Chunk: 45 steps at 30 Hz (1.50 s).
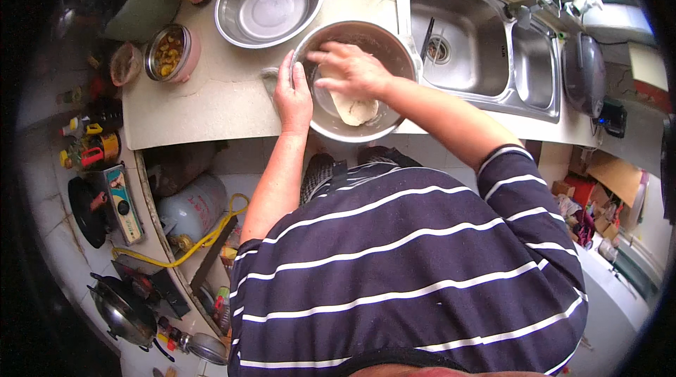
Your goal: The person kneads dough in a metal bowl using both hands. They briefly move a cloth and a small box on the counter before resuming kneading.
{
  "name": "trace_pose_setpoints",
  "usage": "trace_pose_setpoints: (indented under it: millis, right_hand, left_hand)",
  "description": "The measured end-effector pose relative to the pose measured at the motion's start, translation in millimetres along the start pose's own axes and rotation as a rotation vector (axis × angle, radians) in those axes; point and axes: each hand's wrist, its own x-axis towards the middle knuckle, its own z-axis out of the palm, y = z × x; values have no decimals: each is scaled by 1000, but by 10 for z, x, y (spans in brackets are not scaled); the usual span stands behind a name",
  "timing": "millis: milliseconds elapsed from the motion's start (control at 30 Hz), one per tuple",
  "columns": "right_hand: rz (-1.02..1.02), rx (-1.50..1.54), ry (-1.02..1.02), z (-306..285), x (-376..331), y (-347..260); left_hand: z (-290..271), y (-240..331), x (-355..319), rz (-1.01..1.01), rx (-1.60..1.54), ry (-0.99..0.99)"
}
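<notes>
A deep steel pot [325, 128] stands at the counter's front edge with a pale lump of dough [355, 111] in it. My left hand [293, 99] is at the pot's left side, fingers and thumb along the rim, steadying it. Inside the pot, my right hand [352, 73] is over the dough with its fingers spread and a little blurred. It covers the dough's upper part, so I cannot tell how much it touches. Thin pale residue coats the pot's inner wall.
A wide steel basin [271, 7] sits behind the pot. To the right is a double sink [461, 32] with dark chopsticks [427, 38] in it. A pink container of yellow food [172, 53] stands left. Below are a gas cylinder [190, 204] and yellow hose [204, 242].
</notes>
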Motion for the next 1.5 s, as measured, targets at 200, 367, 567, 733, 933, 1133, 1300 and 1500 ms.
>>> trace_pose_setpoints:
  millis: [200,367,567,733,933,1133,1300,1500]
  right_hand:
    - [24,-191,107,247,318,-83]
    - [-61,-181,287,404,442,51]
    - [-52,-166,205,335,430,14]
    - [-249,-94,196,-178,-100,-313]
    - [-157,-222,-88,-504,-820,-484]
    - [-101,-320,-167,-188,-353,-444]
    - [-132,-213,-9,-245,-160,-210]
    - [121,-33,-215,-330,255,-232]
  left_hand:
    - [9,33,-11,57,106,40]
    - [21,21,0,29,84,42]
    - [4,14,-2,-4,66,23]
    - [5,63,-5,37,110,61]
    - [43,55,-18,97,139,100]
    - [37,37,-23,16,122,67]
    - [24,9,-1,56,125,56]
    - [43,-55,4,100,88,67]
